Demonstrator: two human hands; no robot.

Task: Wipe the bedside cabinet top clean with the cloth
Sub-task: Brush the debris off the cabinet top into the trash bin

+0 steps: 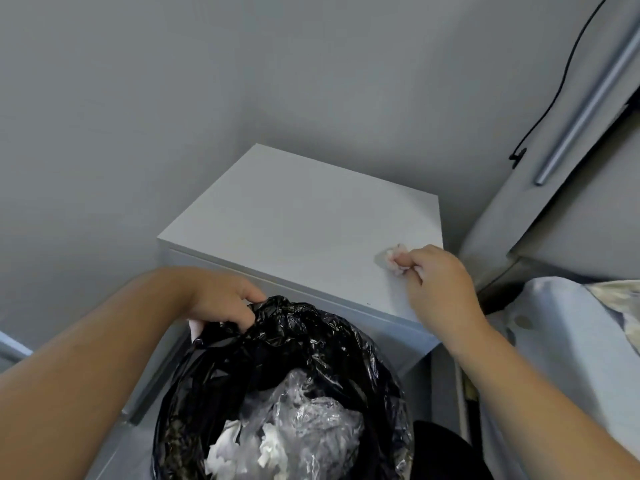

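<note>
The white bedside cabinet top point(298, 230) fills the middle of the head view, bare and flat. My right hand point(440, 282) rests on its right front part, fingers pinched on a small crumpled white cloth point(393, 259) that touches the surface near the right edge. My left hand point(225, 299) grips the rim of a black bin bag point(294, 344) held just in front of the cabinet's front edge, below the top.
The black bag lines a bin holding crumpled white tissues point(225, 452) and clear plastic point(311, 417). Grey walls meet behind the cabinet. A bed with pale bedding point(571, 358) stands at the right, and a black cable point(554, 95) hangs down the wall.
</note>
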